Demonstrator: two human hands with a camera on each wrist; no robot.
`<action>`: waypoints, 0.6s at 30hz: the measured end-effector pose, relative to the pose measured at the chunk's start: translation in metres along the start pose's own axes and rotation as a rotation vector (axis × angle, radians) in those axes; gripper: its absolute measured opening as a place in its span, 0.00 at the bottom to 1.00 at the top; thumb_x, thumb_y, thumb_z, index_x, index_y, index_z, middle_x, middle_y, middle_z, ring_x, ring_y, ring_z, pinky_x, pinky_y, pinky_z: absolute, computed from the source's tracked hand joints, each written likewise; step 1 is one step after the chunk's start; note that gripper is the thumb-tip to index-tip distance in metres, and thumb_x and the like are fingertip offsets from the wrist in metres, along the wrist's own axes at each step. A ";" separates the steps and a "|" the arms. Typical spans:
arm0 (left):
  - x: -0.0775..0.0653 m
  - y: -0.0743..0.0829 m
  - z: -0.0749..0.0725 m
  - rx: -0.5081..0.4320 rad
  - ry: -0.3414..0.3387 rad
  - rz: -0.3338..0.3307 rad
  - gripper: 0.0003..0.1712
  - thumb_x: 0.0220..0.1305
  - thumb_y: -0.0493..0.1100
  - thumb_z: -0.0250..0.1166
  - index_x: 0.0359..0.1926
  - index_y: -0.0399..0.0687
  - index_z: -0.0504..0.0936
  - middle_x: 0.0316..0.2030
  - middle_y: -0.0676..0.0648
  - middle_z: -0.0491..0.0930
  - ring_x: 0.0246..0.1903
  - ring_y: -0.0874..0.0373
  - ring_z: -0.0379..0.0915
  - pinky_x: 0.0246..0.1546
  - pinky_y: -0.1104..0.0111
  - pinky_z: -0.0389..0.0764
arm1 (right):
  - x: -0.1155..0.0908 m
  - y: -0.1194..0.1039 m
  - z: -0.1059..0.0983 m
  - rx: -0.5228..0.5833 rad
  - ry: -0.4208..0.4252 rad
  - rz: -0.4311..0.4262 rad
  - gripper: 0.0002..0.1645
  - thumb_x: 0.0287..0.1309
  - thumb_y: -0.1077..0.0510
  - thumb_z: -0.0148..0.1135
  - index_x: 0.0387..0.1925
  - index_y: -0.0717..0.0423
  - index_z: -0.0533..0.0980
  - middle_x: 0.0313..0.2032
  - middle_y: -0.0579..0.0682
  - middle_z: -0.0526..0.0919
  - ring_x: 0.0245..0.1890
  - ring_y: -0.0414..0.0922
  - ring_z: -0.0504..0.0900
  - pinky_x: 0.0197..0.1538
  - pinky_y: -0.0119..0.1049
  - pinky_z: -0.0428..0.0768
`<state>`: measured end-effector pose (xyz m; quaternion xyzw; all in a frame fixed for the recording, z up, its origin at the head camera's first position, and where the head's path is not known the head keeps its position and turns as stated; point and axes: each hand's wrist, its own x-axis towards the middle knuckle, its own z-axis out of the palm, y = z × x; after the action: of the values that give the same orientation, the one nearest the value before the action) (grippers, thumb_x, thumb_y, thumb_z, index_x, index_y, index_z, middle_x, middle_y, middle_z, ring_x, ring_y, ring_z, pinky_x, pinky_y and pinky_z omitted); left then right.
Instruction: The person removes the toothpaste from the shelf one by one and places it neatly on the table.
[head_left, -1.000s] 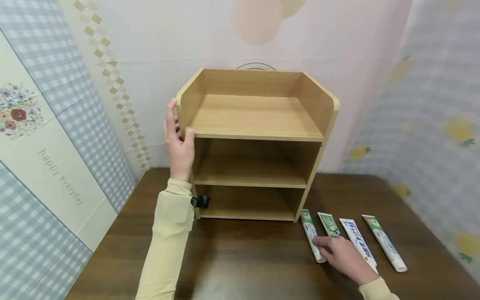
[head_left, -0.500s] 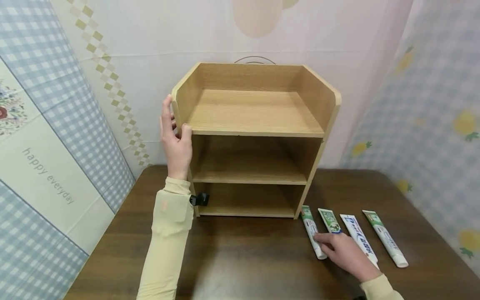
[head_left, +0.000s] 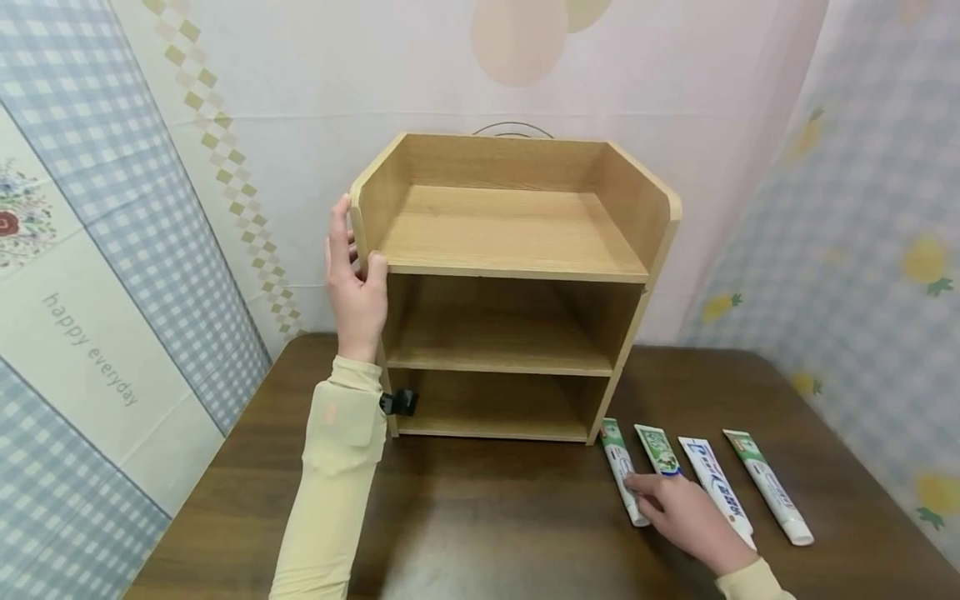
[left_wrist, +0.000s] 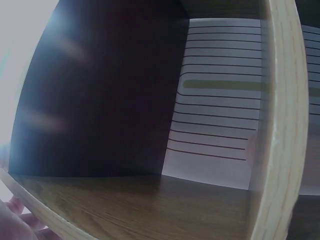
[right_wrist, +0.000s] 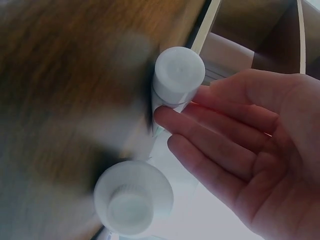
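A light wooden shelf unit [head_left: 510, 272] stands on the table. My left hand [head_left: 358, 292] grips its left side panel near the top, thumb at the front edge and fingers on the outer face. In the left wrist view, the fingers [left_wrist: 20, 222] show in the lower left corner beside the shelf's board [left_wrist: 287, 120]. My right hand [head_left: 686, 508] touches the leftmost toothpaste tube [head_left: 621, 467], green and white, which lies flat. In the right wrist view, fairly straight fingers [right_wrist: 215, 140] rest against this tube below its white cap [right_wrist: 180, 70].
More toothpaste tubes lie to the right: a green one [head_left: 658, 448] partly behind the right hand, a white-and-blue one [head_left: 717, 483] and a green-and-white one [head_left: 768, 487]. The brown table [head_left: 480, 508] carries everything. Patterned cloth [head_left: 300, 100] hangs behind and at both sides.
The head view shifts slightly, moving the whole scene a little. Both hands keep their places, on the shelf panel and on the leftmost toothpaste tube.
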<state>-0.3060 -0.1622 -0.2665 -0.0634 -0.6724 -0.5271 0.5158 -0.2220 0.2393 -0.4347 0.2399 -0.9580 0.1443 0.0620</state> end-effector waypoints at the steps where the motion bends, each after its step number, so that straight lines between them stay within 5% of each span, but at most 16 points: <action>1: 0.000 0.000 0.000 -0.006 -0.003 -0.005 0.40 0.52 0.31 0.48 0.62 0.72 0.60 0.50 0.50 0.69 0.42 0.61 0.67 0.32 0.69 0.71 | 0.000 0.000 0.000 -0.003 0.003 0.002 0.14 0.49 0.62 0.58 0.39 0.53 0.81 0.37 0.49 0.84 0.12 0.30 0.53 0.18 0.26 0.58; 8: -0.003 0.009 -0.002 -0.012 -0.018 -0.034 0.39 0.52 0.31 0.48 0.63 0.70 0.60 0.50 0.48 0.68 0.42 0.62 0.66 0.33 0.70 0.70 | 0.001 -0.001 0.002 0.003 -0.020 0.001 0.13 0.49 0.61 0.59 0.40 0.53 0.80 0.27 0.42 0.82 0.12 0.28 0.54 0.18 0.25 0.58; 15: -0.005 0.028 -0.005 -0.051 -0.024 -0.055 0.38 0.53 0.29 0.47 0.64 0.64 0.61 0.52 0.49 0.67 0.44 0.61 0.64 0.43 0.72 0.68 | 0.002 0.001 0.003 -0.011 0.009 -0.039 0.13 0.48 0.61 0.60 0.39 0.54 0.80 0.35 0.48 0.84 0.14 0.27 0.56 0.20 0.25 0.60; 18: -0.006 0.029 -0.006 -0.035 -0.044 -0.049 0.37 0.54 0.30 0.47 0.65 0.62 0.59 0.55 0.50 0.66 0.46 0.60 0.63 0.45 0.70 0.67 | 0.002 0.002 0.002 -0.066 0.025 -0.083 0.12 0.48 0.61 0.60 0.38 0.53 0.80 0.37 0.49 0.84 0.18 0.29 0.68 0.23 0.27 0.67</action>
<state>-0.2810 -0.1518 -0.2530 -0.0673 -0.6756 -0.5495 0.4868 -0.2244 0.2394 -0.4370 0.2755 -0.9506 0.1129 0.0875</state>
